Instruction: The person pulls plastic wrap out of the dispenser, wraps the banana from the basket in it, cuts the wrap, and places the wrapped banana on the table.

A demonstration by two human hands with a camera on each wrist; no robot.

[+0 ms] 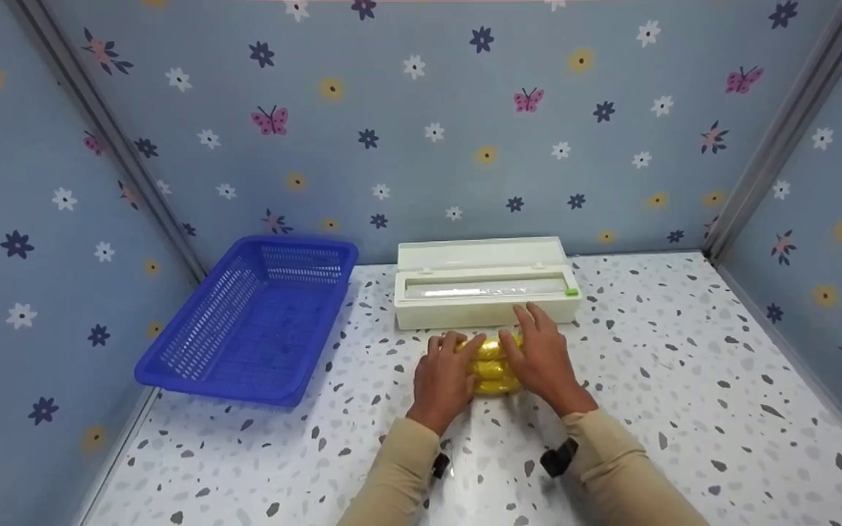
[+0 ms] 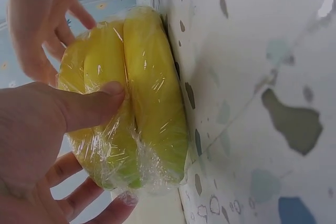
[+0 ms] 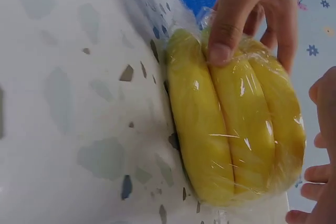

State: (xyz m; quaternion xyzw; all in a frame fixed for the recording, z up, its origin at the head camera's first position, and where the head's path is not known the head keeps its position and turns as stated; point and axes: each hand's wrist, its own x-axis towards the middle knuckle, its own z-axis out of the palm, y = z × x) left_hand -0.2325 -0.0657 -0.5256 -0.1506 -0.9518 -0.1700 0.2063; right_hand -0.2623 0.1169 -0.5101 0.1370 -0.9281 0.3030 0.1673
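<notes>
A bunch of yellow bananas (image 1: 492,367) in clear plastic wrap lies on the speckled table. The stem end, greenish in the left wrist view, is at the left. My left hand (image 1: 441,376) grips that end, its thumb (image 2: 97,106) pressed on the near side and its fingers behind. At the other end is my right hand (image 1: 544,361), fingers spread and loosely bent beside the wrapped fruit. In the right wrist view the right hand's fingers (image 3: 317,174) stand off from the bananas (image 3: 226,124).
Just behind the bananas stands a white cling-film dispenser box (image 1: 487,314), lid raised, with a film roll inside and a green slider (image 1: 571,292). To the left sits a blue plastic basket (image 1: 311,358). Flower-patterned walls (image 1: 421,109) enclose the table (image 1: 684,380).
</notes>
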